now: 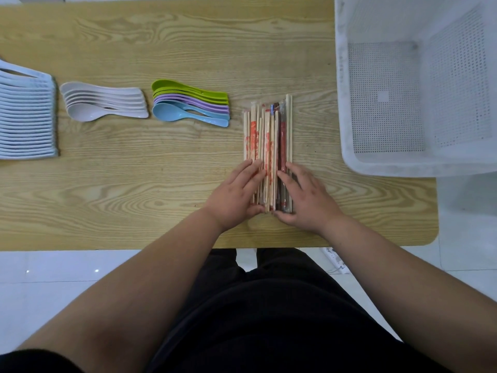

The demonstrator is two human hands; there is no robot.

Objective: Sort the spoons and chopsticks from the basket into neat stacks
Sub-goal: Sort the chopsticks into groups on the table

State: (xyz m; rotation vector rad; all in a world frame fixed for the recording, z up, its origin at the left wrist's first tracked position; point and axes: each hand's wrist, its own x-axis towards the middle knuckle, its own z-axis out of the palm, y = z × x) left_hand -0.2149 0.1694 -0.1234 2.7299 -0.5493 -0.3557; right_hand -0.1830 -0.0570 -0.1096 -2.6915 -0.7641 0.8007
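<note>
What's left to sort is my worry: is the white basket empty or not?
Empty where visible: the white basket shows only bare perforated floor and walls; its right edge is cropped.

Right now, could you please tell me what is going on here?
A person presses the left hand and right hand flat against the two sides of a bundle of wrapped wooden chopsticks on the wooden table, squaring it. Nested white plastic spoons and green, purple and blue plastic spoons lie further left. The white perforated plastic basket looks empty.

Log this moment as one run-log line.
step: squaring chopsticks | left hand: pressing their left side | right hand: pressing right side | spoon stacks: at left | basket: looks empty
</note>
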